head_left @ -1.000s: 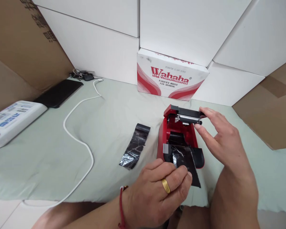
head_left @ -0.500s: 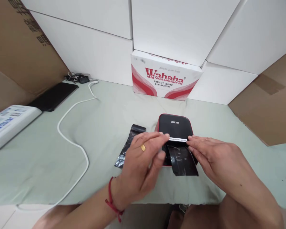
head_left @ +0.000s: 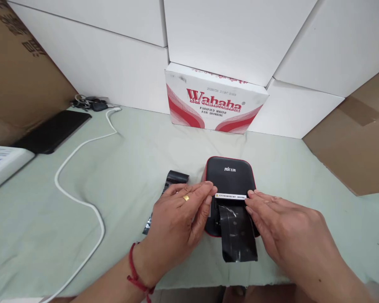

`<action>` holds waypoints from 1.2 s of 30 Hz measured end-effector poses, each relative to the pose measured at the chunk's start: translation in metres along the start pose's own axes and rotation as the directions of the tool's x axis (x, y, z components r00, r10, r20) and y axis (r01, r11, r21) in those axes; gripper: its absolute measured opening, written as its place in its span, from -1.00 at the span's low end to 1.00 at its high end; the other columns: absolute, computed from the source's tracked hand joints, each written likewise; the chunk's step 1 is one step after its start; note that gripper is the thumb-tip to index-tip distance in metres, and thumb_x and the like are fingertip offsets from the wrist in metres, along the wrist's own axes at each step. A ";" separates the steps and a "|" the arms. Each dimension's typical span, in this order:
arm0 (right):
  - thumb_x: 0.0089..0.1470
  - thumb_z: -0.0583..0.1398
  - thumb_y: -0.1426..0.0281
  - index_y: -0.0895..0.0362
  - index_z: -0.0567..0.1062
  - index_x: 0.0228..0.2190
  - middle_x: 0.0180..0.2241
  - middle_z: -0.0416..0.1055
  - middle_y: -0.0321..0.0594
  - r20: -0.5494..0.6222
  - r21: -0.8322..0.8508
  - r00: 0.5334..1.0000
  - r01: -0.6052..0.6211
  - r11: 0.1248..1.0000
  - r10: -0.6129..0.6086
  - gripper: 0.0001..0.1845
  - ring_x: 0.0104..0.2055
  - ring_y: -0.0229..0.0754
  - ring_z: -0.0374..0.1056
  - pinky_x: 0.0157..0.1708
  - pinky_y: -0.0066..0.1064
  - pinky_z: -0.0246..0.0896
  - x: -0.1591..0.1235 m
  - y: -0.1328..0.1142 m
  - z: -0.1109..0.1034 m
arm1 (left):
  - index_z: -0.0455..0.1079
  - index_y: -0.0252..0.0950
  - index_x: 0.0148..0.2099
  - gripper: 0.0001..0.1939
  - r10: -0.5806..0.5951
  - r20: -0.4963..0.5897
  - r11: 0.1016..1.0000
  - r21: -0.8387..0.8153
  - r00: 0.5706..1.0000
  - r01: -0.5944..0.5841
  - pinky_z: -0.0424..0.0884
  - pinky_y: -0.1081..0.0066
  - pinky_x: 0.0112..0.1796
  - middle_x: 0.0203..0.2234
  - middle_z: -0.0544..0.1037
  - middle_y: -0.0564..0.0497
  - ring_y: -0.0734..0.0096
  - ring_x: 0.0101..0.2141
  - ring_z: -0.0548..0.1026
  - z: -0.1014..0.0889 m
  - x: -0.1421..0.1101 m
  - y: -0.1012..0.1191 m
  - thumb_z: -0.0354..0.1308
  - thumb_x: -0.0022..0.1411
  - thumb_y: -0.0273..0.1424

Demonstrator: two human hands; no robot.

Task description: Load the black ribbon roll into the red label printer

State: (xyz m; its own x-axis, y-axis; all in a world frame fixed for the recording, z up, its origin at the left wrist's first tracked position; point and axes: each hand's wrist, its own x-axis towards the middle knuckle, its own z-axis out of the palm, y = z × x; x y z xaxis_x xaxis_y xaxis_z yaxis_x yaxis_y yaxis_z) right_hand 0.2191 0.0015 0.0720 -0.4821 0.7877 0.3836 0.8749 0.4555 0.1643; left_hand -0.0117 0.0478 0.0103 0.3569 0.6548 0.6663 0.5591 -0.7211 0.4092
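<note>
While the left hand (head_left: 173,221) and the right hand (head_left: 292,227) are resting at its 2 sides, the red-and-black label printer (head_left: 231,187) is sitting on the cloth-covered surface (head_left: 129,240), straight ahead of the person. Its long side seems to be running front to back, away from the body. The left fingertips are touching the left edge of the shut lid (head_left: 230,176) by the white sticker (head_left: 230,196), and the right ones are touching the right edge, so neither hand is being nearer. Both hands are lying open, not gripping; how hard they are pressing is not showing. A black film strip (head_left: 238,242) is poking out the front, pointing toward the person between the hands. 1 more black film piece (head_left: 178,176) is lying leftward, partly hiding behind the left hand.
</note>
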 end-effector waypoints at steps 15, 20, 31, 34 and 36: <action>0.48 0.14 0.34 0.04 0.63 -0.18 -0.45 0.59 -0.40 0.195 0.428 0.960 -0.267 0.863 0.200 -0.75 -0.52 -0.34 0.45 -0.48 -0.49 0.32 0.002 0.001 -0.003 | 0.41 -0.42 0.22 -0.50 0.311 0.176 0.943 -0.181 0.934 -0.280 0.38 0.10 0.23 0.12 0.67 -0.18 0.13 0.20 0.55 -0.023 -0.014 -0.005 0.07 0.24 -0.59; 0.48 0.12 0.31 0.03 0.64 -0.17 -0.32 0.65 -0.31 0.211 0.419 0.958 -0.270 0.867 0.197 -0.72 -0.40 -0.28 0.54 -0.43 -0.45 0.32 0.006 0.003 0.003 | 0.43 -0.39 0.20 -0.57 0.303 0.175 0.949 -0.151 0.937 -0.279 0.38 0.13 0.24 0.16 0.66 -0.17 0.14 0.21 0.54 -0.027 -0.017 -0.004 0.09 0.31 -0.57; 0.45 0.16 0.29 0.00 0.63 -0.15 -0.23 0.63 -0.27 0.197 0.460 0.947 -0.318 0.829 0.254 -0.78 -0.30 -0.22 0.55 -0.30 -0.40 0.41 0.026 0.010 0.010 | 0.47 -0.32 0.17 -0.61 0.244 0.074 0.965 -0.113 0.967 -0.235 0.44 0.07 0.26 0.07 0.71 -0.19 0.15 0.14 0.61 -0.024 -0.024 0.007 0.09 0.35 -0.59; 0.47 0.15 0.31 -0.03 0.63 -0.09 -0.16 0.64 -0.27 0.234 0.460 0.954 -0.278 0.843 0.187 -0.77 -0.24 -0.23 0.58 -0.25 -0.42 0.47 0.021 0.009 0.007 | 0.50 -0.26 0.10 -0.63 0.097 -0.008 0.985 -0.143 0.995 -0.097 0.53 0.06 0.14 0.05 0.72 -0.16 0.13 0.06 0.64 -0.026 -0.020 0.003 0.09 0.32 -0.63; 0.47 0.12 0.36 -0.06 0.63 -0.03 -0.05 0.62 -0.24 0.283 0.474 0.957 -0.201 0.857 0.068 -0.72 -0.17 -0.23 0.61 -0.20 -0.43 0.53 0.015 0.008 0.002 | 0.53 -0.22 0.02 -0.67 -0.083 -0.022 0.969 -0.235 0.996 0.076 0.57 0.10 0.05 0.00 0.72 -0.13 0.16 0.00 0.65 -0.027 -0.016 -0.001 0.08 0.35 -0.63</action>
State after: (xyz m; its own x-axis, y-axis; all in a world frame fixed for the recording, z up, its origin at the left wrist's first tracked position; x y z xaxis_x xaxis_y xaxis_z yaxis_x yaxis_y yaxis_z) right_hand 0.2188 0.0177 0.0775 -0.4146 0.9020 0.1206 0.8256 0.4285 -0.3672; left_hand -0.0378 0.0314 0.0156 0.2926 0.7076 0.6432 0.3933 -0.7022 0.5935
